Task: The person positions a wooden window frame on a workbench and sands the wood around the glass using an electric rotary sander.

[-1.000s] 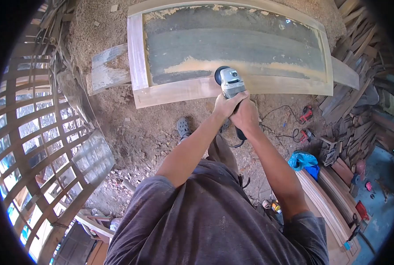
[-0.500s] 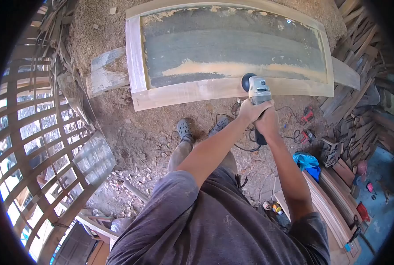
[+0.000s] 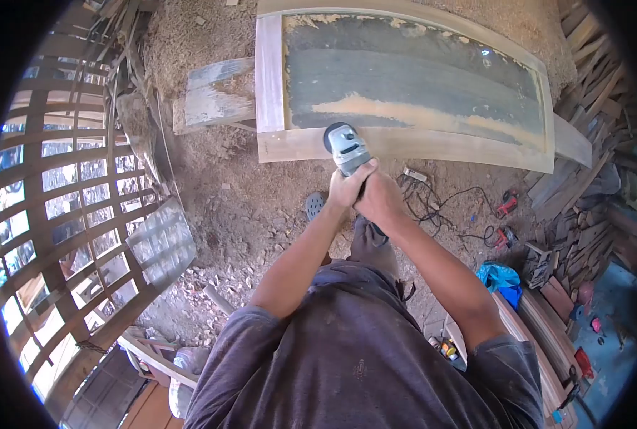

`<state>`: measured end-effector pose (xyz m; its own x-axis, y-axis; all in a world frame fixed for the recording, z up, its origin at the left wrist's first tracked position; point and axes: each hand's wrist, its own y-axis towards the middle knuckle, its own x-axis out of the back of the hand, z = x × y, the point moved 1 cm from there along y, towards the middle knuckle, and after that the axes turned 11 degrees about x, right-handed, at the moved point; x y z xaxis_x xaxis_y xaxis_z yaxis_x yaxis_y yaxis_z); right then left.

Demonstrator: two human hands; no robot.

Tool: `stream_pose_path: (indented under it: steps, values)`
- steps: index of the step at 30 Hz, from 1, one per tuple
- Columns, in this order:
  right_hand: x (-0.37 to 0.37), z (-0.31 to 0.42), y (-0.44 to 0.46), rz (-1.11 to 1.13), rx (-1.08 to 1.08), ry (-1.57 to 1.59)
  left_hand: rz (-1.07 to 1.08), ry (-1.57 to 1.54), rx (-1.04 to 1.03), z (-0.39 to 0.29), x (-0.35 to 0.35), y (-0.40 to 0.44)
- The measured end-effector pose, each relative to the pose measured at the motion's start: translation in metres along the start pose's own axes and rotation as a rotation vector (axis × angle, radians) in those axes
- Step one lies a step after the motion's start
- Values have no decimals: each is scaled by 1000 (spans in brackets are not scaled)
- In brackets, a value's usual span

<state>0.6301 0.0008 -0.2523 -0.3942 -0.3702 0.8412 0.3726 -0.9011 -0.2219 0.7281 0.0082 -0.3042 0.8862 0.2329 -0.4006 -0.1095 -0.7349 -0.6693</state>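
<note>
At a pale wooden frame (image 3: pixel 440 145), 2 hands (image 3: pixel 346 189) (image 3: pixel 381 200) clasp a rounded gray grinder (image 3: pixel 348 151); inset panel (image 3: pixel 411 75) is dark, tan-patched; crumpled blue bag (image 3: pixel 496 276), contents unclear.

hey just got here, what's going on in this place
A person grips a handheld power tool with both hands, the left hand and the right hand close together. Its dark disc is at the near rail of a wooden panel; whether it touches is hard to tell. The panel's dark middle shows pale patches, mostly along its edges. Two red tools lie on the ground to the right.
</note>
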Motion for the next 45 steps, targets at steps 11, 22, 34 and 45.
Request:
stream_pose_path:
  steps: [11,22,34,45]
  values:
    - [-8,19,-7,25,13,69,-93,-14,34,0,16,-22]
    - [41,-71,-44,-109,-202,25,85,115,56,44,-87,22]
    - [67,-120,-77,-94,-266,9,154,212,31,66,-144,16]
    - [-32,24,3,147,68,34,-150,-143,21,7,45,-19]
